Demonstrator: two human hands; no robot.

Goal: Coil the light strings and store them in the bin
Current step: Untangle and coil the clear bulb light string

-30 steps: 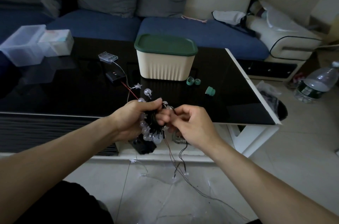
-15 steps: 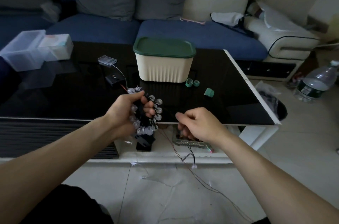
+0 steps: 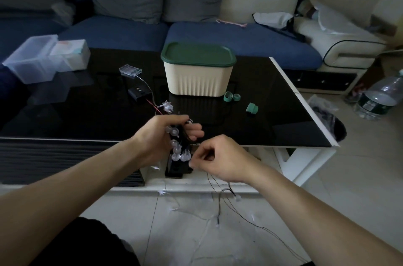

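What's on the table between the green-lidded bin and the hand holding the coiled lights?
In the head view, bare black glass of the table separates the bin from the left hand; a star light lies just left of that line.

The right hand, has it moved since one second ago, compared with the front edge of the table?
Yes. The right hand has dropped toward the person: earlier it overlapped the table's glass top, now it sits just below the front edge, pinching the wire.

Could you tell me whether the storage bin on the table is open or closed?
Closed: the green lid sits flat on the cream bin.
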